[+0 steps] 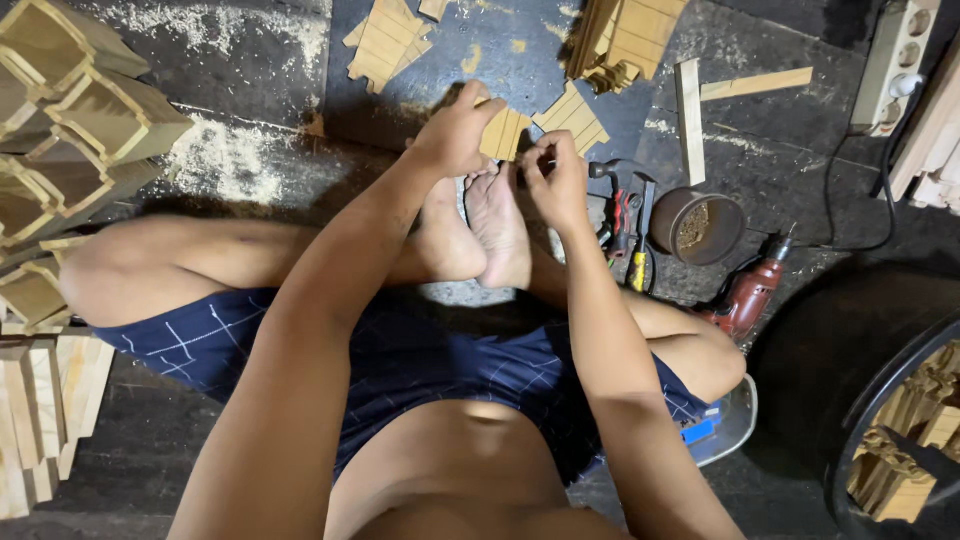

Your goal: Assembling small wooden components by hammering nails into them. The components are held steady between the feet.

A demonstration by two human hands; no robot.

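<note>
Your forearms fill the near field and lead out to the work: a small slatted wood panel (pixel 502 132), pale strips joined edge to edge, held just above your bare feet (pixel 480 225) over the dark floor (pixel 250 80). Your left hand (pixel 455 130) is closed on the panel's left edge, fingers wrapped over its top; your right hand (pixel 555 180) is pinched narrow at the lower right edge, and what, if anything, sits between those fingertips cannot be made out. Judged by its look, the panel is light, stiff and dry, thin enough to split along a joint, so grip across the slats at the edges rather than on one strip. Just right of the feet lie a hammer (pixel 640 215), a round tin (pixel 697 227) and a red drill (pixel 750 293); similar panels (pixel 388 42) lie beyond, sawdust to the left.
</note>
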